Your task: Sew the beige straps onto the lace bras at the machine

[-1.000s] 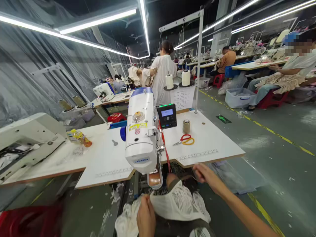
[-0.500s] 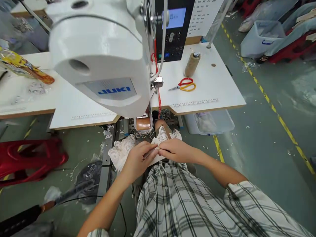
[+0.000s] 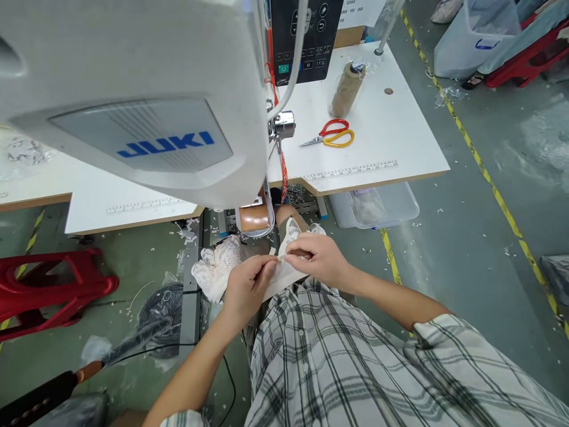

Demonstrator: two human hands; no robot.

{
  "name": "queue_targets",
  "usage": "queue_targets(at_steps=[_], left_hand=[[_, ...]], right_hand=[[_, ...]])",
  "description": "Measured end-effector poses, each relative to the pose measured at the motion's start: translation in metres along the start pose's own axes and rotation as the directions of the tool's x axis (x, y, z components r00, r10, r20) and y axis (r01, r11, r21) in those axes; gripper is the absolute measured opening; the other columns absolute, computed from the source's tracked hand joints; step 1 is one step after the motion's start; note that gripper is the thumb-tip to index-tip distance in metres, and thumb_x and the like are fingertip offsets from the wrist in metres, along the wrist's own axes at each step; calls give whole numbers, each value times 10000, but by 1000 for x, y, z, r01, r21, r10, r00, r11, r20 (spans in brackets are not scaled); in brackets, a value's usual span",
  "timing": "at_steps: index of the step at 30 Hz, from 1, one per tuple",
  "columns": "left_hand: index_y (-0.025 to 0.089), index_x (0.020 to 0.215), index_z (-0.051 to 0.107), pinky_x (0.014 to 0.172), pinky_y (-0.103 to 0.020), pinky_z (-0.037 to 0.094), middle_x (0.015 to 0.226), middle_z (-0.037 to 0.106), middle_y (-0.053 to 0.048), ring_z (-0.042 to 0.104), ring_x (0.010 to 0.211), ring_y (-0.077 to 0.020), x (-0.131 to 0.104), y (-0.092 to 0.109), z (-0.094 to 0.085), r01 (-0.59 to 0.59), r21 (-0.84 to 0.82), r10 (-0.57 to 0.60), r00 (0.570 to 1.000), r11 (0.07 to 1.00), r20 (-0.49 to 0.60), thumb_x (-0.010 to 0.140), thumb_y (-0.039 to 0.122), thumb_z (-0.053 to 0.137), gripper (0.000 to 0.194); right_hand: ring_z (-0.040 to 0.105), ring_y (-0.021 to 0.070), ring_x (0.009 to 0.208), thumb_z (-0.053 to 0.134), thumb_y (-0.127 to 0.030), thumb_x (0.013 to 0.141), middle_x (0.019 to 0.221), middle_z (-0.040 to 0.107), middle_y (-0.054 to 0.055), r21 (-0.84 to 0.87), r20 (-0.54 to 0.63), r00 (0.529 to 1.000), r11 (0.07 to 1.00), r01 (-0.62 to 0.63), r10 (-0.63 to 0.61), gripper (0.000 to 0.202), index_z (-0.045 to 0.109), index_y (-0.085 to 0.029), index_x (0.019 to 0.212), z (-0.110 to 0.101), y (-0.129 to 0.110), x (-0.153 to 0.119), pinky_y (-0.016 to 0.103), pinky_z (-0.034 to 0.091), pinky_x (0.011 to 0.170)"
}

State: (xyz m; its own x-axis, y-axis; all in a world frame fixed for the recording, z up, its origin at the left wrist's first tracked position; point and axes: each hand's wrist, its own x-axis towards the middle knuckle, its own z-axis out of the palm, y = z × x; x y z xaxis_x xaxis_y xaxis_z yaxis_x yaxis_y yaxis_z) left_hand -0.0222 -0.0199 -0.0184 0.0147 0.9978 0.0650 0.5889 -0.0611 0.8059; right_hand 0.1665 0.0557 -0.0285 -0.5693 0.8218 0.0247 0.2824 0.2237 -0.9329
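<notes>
A white lace garment (image 3: 221,261) lies across my lap, bunched on the left and spread flatter under my hands. My left hand (image 3: 249,283) pinches the edge of this fabric between thumb and forefinger. Close beside it, my right hand (image 3: 319,257) pinches the same edge, its fingers curled in. The two sets of fingertips are only a small gap apart. Just beyond the hands is the sewing machine's narrow bed (image 3: 254,218), below the big white machine head (image 3: 169,127).
Red-and-yellow scissors (image 3: 336,135) and a brown thread cone (image 3: 348,89) stand on the white table (image 3: 400,127). A clear bin (image 3: 402,207) sits beneath it. A red stool (image 3: 57,284) is at left; a black-handled bar (image 3: 44,394) reaches in at lower left.
My view has moved closer to the machine head, which looks larger. My fingertips have shifted from pressed together to slightly apart, both pinching the fabric edge.
</notes>
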Motion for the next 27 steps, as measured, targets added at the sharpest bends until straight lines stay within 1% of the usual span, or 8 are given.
queue_targets(at_steps=[2,4,7,9,12,17,22,27], left_hand=[[203,998,706,513,-233,439,805,741,-38,619,610,-143,2,-1,-8,46,0,-45,999,999,13,938,294,504,230],[207,1019,687,513,-223,440,772,726,-20,609,593,-133,4,-1,-17,45,-1,-45,999,999,22,933,289,502,220],[213,962,651,505,-198,422,679,668,23,569,542,-105,6,3,-26,-3,9,2,996,1000,94,933,262,491,170],[216,933,634,491,-189,407,684,664,29,562,532,-96,7,7,-28,-18,35,12,989,999,146,928,253,492,147],[217,909,638,483,-188,405,688,672,27,571,536,-100,9,11,-28,3,74,-15,986,997,166,912,248,510,132],[226,894,699,636,-222,501,824,737,-8,661,690,-131,10,15,-32,-19,61,9,989,998,147,903,228,557,143],[229,866,698,643,-247,498,805,737,-7,663,701,-150,10,19,-36,-14,112,-1,990,994,139,881,216,576,123],[216,792,619,607,-259,461,749,651,-7,586,685,-154,24,21,-31,87,133,-113,972,987,206,860,223,512,127]], right_hand=[[368,99,551,639,-326,883,607,447,-42,162,7,996,983,-85,85,186,694,-166,807,-5,4,4,255,293,537],[396,102,560,651,-352,884,632,469,-36,228,136,989,969,-93,63,196,707,-167,850,-10,7,9,251,330,545],[579,155,862,670,-316,891,973,626,58,151,330,927,979,138,-181,140,734,-191,880,-13,7,16,277,446,762],[592,170,1002,640,-290,920,1144,624,86,103,412,863,956,275,-293,129,728,-196,916,-11,5,20,282,449,853],[615,145,866,573,-251,955,958,678,54,60,477,795,917,395,-374,142,697,-181,946,-7,1,23,248,448,755],[620,147,813,495,-207,963,869,697,51,-79,432,743,799,596,-511,191,665,-175,884,-4,0,21,251,452,713],[618,137,776,451,-176,987,906,725,51,-250,331,715,673,696,-616,223,643,-178,873,0,-2,13,262,472,715],[568,143,665,443,-143,944,703,659,36,-355,169,789,711,608,-590,253,600,-180,750,12,-1,8,270,437,626]])
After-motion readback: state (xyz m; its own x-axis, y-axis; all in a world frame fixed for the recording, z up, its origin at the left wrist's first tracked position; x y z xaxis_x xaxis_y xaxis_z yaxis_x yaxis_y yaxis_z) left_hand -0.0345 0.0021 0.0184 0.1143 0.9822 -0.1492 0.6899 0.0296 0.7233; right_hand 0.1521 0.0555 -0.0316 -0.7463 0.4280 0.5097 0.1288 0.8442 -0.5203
